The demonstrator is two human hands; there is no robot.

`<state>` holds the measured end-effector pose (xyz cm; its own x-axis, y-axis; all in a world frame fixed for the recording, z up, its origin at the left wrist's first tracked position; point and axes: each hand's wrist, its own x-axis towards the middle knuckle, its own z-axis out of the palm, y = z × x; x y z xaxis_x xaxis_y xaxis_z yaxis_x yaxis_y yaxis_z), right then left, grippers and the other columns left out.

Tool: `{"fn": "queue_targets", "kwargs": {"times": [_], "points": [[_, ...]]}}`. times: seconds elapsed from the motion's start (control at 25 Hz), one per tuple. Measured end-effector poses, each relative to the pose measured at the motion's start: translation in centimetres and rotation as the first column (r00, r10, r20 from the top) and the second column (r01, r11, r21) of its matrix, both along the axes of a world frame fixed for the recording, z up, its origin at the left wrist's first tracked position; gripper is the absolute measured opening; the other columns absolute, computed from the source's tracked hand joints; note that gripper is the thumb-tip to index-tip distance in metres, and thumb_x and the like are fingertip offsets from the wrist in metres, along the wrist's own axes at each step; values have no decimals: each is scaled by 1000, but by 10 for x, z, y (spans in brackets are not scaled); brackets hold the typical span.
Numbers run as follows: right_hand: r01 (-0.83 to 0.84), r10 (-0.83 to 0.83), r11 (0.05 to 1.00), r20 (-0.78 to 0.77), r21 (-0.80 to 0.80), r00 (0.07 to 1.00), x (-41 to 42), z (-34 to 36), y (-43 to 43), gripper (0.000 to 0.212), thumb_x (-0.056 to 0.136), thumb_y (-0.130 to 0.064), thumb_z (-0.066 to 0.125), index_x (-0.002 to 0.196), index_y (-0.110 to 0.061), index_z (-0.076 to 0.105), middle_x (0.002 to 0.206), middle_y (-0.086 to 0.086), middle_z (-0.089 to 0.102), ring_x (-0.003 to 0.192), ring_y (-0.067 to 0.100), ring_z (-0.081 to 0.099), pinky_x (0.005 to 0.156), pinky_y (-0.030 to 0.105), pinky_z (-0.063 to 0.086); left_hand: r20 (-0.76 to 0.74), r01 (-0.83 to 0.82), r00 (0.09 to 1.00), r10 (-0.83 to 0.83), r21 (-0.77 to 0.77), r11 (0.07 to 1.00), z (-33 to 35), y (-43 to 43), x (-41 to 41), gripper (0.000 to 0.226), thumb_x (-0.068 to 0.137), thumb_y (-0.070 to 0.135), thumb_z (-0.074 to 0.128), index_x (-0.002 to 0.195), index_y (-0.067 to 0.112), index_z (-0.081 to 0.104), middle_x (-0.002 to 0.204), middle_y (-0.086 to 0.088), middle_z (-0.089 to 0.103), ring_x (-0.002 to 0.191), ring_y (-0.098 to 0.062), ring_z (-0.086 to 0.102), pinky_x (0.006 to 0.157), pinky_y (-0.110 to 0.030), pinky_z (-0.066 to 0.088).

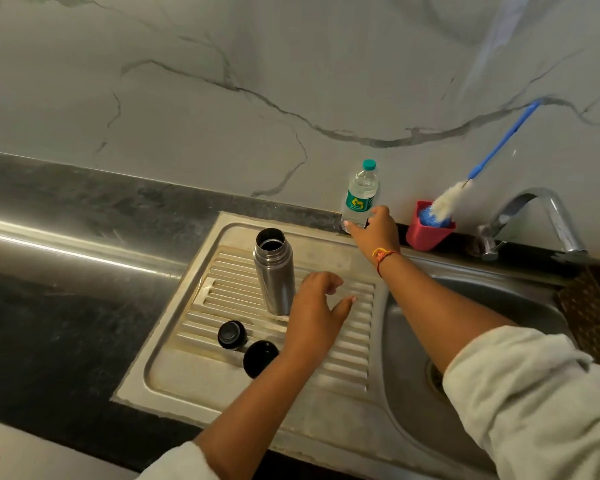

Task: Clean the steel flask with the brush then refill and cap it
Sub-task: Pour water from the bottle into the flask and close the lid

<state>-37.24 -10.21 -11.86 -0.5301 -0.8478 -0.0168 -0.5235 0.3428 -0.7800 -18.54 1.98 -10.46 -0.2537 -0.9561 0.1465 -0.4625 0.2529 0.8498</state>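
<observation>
Flask (274, 271) stood upright and uncapped on the ribbed drainboard (343, 344), mouth open to the ceiling, likely parked there so drips would run down the grooves toward the basin (471, 306). Its two black caps (231, 335) lay just in front of it, near each other, close enough to grab when capping came.

Left hand (314, 317) hovered just right of the flask with fingers spread and loose, holding nothing, seemingly ready to steady the steel body. Right hand (378, 228) reached to the back edge of the sink, fingers curling around the base of the bottle (360, 195); whether the grip had fully closed could not be told. That bottle, sealed under a teal cap, stood against the marble wall, which suggests the refill step was in hand.

Brush (465, 192) leaned head-down in the red cup (426, 233), just right of the bottle, its blue handle slanting up along the wall. Tap (541, 216) curved over the basin further right.

Room was tight behind the bottle, with wall at its back and cup beside it; the free path ran forward over the drainboard. Flask stood well in from the drainboard's edges.
</observation>
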Motion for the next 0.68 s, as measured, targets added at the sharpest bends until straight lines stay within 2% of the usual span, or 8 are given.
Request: {"fn": "queue_targets", "kwargs": {"times": [0.16, 0.36, 0.44, 0.52, 0.68], "points": [[49, -48, 999, 8, -23, 999, -14, 5, -33, 79, 72, -38, 86, 130, -8, 43, 128, 13, 56, 114, 29, 58, 89, 33, 49, 38, 14, 999, -17, 93, 996, -5, -25, -23, 36, 88, 27, 80, 116, 14, 62, 112, 4, 59, 99, -6, 56, 88, -23, 48], [62, -62, 997, 8, -35, 998, -31, 2, -68, 87, 59, -45, 91, 127, -15, 46, 124, 8, 58, 112, 29, 59, 95, 45, 54, 39, -14, 999, 7, 185, 983, -8, -41, -28, 37, 92, 30, 75, 122, 16, 58, 121, 4, 56, 108, -9, 55, 93, -26, 48], [84, -83, 996, 28, -37, 996, -34, 0, -75, 82, 60, -45, 91, 124, -16, 49, 121, 8, 60, 108, 28, 61, 93, 42, 54, 34, -22, 999, 16, 205, 978, -10, -41, -25, 35, 94, 30, 72, 122, 16, 57, 123, 4, 55, 110, -9, 55, 94, -27, 48], [82, -79, 995, 49, -54, 996, -32, -3, -72, 72, 66, -38, 89, 122, -15, 50, 118, 6, 62, 104, 25, 61, 86, 32, 52, 32, -35, 999, 28, 222, 975, -12, -42, -23, 32, 96, 31, 70, 122, 17, 57, 122, 6, 54, 110, -9, 55, 93, -27, 48], [70, -64, 995, 78, -69, 995, -19, -2, -48, 64, 78, -32, 82, 125, -14, 43, 109, 0, 57, 92, 18, 54, 79, 24, 43, 28, -33, 999, 27, 221, 975, -12, -41, -23, 33, 97, 30, 68, 125, 17, 57, 122, 8, 52, 111, -7, 53, 91, -23, 45]]}}
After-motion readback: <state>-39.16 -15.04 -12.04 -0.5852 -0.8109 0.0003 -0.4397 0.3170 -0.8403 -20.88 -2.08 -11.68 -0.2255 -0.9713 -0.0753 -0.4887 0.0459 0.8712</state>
